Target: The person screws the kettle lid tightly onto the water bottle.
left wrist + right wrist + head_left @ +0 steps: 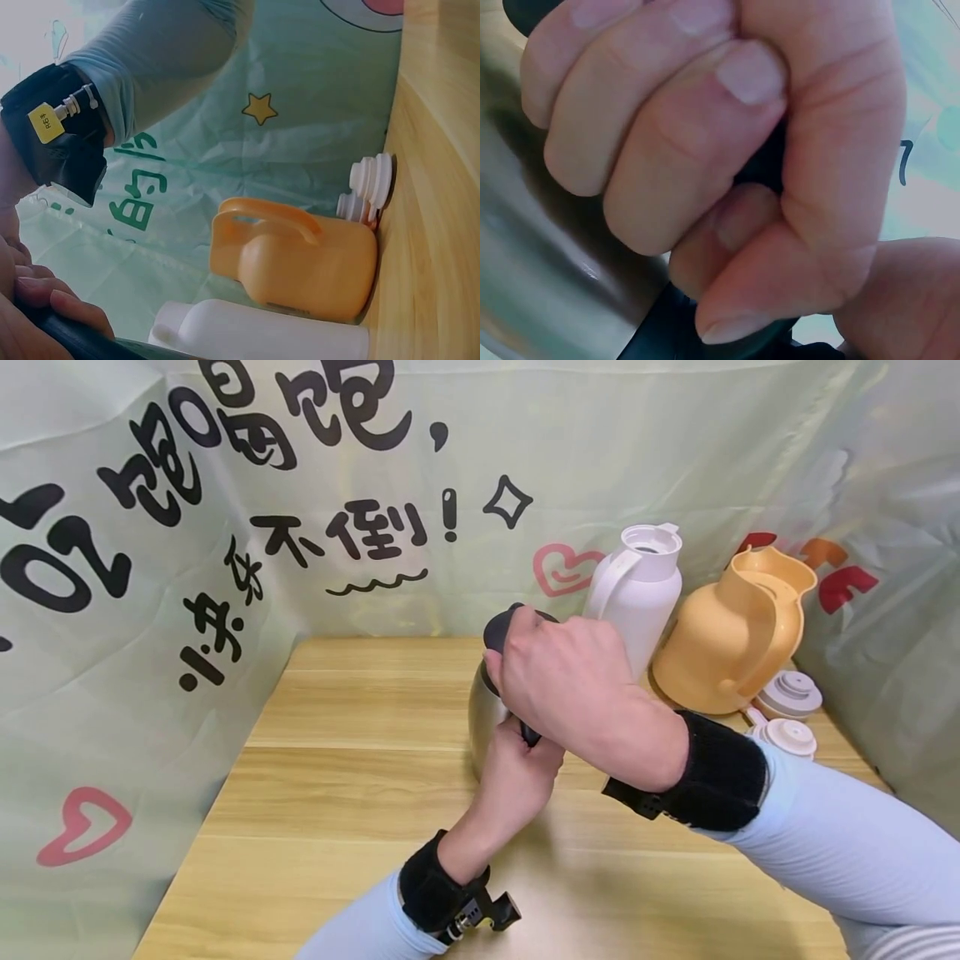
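A stainless steel vacuum jug [482, 727] with a black top [498, 632] stands on the wooden table, largely hidden by both hands. My left hand [513, 777] grips its black handle [529, 734] from the near side. Above it, my right hand [573, 672] is curled over the black top and holds it. Close up in the right wrist view, the curled fingers [682, 142] wrap round a black part beside the steel body [547, 247]. At the lower left of the left wrist view, fingers lie over a dark part [75, 330].
Behind the right hand stands a white jug [643, 597]. A yellow-orange jug [712, 647] is to its right. Two white stoppers, one farther back [790, 693] and one nearer [786, 737], lie beside them. A printed cloth [420, 602] hangs round the table [337, 793].
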`<state>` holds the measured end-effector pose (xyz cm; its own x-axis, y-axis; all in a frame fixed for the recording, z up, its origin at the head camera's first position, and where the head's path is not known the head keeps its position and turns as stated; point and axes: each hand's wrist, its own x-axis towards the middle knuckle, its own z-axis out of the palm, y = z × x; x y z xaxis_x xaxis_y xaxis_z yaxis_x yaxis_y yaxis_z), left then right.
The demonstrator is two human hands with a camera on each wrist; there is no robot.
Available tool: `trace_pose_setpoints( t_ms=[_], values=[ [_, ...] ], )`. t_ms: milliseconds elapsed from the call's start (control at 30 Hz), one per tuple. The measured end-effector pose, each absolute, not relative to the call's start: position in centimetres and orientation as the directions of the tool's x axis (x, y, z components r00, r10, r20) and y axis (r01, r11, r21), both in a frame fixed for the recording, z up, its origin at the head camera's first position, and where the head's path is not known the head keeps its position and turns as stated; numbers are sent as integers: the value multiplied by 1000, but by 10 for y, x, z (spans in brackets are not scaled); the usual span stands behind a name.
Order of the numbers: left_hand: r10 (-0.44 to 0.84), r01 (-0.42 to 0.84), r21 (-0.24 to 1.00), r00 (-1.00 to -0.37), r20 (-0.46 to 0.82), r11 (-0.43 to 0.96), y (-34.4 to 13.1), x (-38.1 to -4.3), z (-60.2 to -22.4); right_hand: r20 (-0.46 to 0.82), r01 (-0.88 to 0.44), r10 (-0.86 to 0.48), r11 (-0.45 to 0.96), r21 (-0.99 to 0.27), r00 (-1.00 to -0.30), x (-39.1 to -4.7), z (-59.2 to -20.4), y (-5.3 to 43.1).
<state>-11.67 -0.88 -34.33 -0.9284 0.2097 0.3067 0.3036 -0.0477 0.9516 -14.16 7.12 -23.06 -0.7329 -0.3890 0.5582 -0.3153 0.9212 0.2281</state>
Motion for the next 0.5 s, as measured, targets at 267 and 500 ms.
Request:
trace_pose_setpoints(
  t_ms=[267, 500],
  values=[
    [267, 299, 950, -911, 313, -94, -6, -120, -343, 393, -371, -441, 896, 243, -807, -147, -211, 79],
    [282, 262, 960, -918, 280, -98, -7, -121, -342, 181, -377, -444, 872, 311, -878, -155, -189, 81]
  ],
)
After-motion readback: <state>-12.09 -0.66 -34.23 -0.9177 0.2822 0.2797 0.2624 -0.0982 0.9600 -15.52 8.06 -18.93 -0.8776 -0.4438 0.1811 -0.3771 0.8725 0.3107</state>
